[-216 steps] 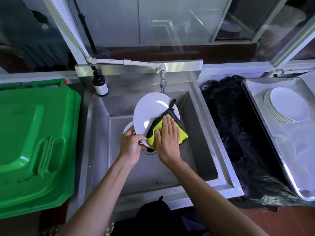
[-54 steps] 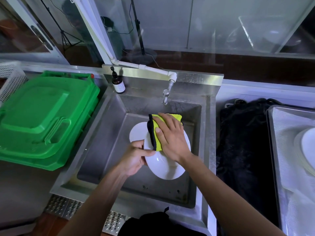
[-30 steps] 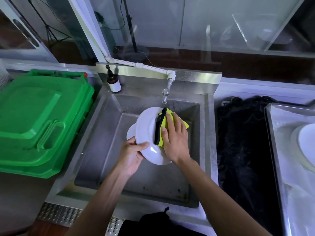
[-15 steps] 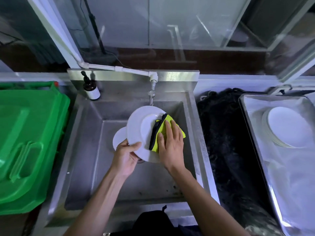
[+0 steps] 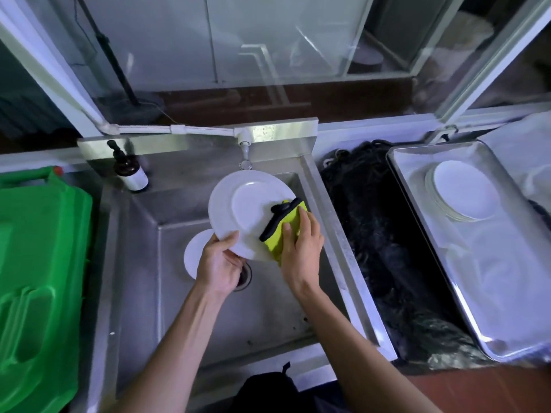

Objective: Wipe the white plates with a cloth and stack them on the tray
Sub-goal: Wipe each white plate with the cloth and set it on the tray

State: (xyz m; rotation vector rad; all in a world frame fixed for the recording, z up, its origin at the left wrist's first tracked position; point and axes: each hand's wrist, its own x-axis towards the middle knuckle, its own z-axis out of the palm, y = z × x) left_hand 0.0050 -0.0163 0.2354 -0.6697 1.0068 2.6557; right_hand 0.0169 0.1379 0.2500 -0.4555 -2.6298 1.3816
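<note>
Plate (image 5: 249,204) tilted up over the sink (image 5: 143,263), pinched at its low rim by left hand (image 5: 219,265); right hand (image 5: 301,248) flat, pressing cloth (image 5: 283,231) on. Could easily slip onto the other plate (image 5: 196,251) below if pushed hard.

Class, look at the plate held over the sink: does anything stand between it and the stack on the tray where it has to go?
Nothing upright blocks the way. Between the plate, gripped by the left hand, and the stack on the tray lie only the sink's right rim and a low black heap, which the plate can pass over.
</note>
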